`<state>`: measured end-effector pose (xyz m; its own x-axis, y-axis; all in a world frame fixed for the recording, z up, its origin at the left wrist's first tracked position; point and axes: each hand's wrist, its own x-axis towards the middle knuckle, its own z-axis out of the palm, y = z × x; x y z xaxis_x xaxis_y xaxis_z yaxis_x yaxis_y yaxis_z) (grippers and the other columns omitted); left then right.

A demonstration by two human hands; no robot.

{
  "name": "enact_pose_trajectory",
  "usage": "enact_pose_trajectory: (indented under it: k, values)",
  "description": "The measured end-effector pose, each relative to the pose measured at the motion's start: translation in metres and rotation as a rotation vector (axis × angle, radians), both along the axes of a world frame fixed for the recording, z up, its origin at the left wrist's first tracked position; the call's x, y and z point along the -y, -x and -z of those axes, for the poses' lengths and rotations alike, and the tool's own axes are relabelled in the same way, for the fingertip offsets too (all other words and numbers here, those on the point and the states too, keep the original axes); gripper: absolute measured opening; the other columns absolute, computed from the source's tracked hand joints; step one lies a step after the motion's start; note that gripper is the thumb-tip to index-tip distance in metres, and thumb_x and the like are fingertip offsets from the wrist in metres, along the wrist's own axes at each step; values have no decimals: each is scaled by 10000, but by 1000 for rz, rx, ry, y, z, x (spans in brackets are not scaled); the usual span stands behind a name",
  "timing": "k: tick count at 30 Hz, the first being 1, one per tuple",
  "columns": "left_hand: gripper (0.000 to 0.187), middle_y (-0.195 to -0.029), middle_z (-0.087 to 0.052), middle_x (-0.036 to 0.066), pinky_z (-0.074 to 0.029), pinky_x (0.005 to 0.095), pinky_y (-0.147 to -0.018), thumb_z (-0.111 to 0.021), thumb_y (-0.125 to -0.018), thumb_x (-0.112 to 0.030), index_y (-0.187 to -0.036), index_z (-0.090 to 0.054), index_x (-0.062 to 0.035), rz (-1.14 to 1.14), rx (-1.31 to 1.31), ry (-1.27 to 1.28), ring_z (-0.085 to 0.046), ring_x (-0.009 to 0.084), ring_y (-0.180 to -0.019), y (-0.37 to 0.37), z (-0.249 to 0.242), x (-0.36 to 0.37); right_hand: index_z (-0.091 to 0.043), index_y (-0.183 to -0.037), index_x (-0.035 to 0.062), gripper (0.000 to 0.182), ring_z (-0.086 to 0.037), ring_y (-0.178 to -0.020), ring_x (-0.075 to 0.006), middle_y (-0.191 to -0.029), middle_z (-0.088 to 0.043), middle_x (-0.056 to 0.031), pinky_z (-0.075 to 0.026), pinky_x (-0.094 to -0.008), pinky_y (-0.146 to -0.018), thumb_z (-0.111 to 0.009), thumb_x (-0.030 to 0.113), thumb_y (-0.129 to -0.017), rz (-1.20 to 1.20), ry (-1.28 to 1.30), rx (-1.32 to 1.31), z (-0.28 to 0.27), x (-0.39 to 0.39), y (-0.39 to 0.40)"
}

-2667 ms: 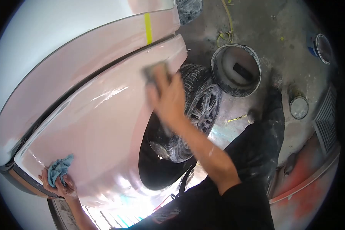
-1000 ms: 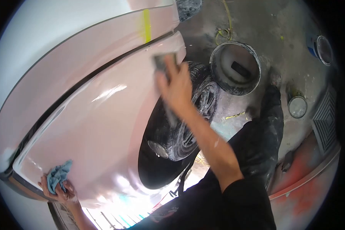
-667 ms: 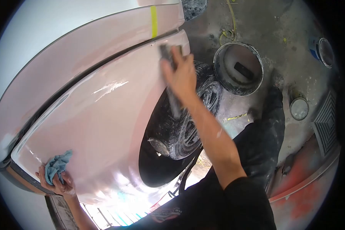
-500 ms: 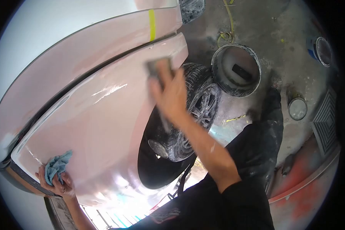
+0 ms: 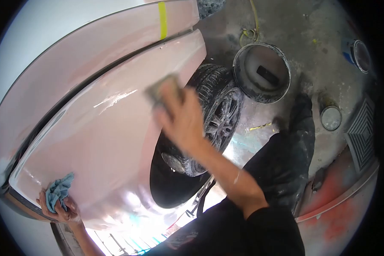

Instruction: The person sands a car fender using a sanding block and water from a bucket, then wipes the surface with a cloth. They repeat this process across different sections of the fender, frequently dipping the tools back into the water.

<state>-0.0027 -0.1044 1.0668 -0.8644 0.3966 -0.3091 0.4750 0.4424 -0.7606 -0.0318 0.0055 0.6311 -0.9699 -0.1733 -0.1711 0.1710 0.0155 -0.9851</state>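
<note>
My right hand (image 5: 185, 121), smeared by motion, is closed on a greyish-brown sanding block (image 5: 173, 82), which lies against the pinkish car fender (image 5: 102, 132) above the wheel arch. At the lower left, my left hand (image 5: 70, 212) has its fingers wrapped round a crumpled blue cloth (image 5: 59, 193) and rests at the fender's edge. A glossy wet streak (image 5: 115, 99) shines on the panel between the two hands. The sanding block's underside is hidden.
A tire (image 5: 207, 83) with a dusty wheel rim (image 5: 224, 117) sits beside the fender. Past it, a bucket (image 5: 240, 85) holds water and a dark block (image 5: 267, 75). Yellow tape (image 5: 162, 21) crosses the upper panel. Cans (image 5: 331, 118) stand on the floor at right.
My right hand has moved the sanding block left and slightly down along the fender. My left hand keeps the cloth at the same edge; the whole view has shifted slightly.
</note>
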Motion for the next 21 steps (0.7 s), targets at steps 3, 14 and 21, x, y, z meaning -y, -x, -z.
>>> enact_pose_trajectory:
  k: [3, 14, 21]
  values:
    - [195, -1401, -512, 312, -386, 657, -1133, -523, -1052, -164, -1146, -582, -3, 19, 5, -33, -533, 461, -1321, -2, -6, 9, -589, -1428, 97, 655, -588, -1048, -468, -1173, -530, -278, -511, -522, -898, -765, 324, -839, 39, 55, -99, -7, -2, -11]
    - [205, -1387, -537, 313, -399, 666, -1124, -532, -1070, -207, -1123, -580, -15, -8, -18, -10, -563, 471, -1288, -6, -9, 9, -599, -1429, 92, 625, -589, -1063, -450, -1176, -547, -276, -513, -504, -927, -715, 361, -877, -18, -19, 42, 25, 2, 38]
    - [217, -1387, -534, 328, -408, 674, -1115, -537, -1069, -217, -1074, -593, -7, -6, -45, 12, -561, 474, -1289, -8, -7, 7, -574, -1447, 79, 617, -579, -1122, -472, -1222, -543, -301, -512, -491, -951, -714, 330, -902, 32, -10, 340, 80, 12, 93]
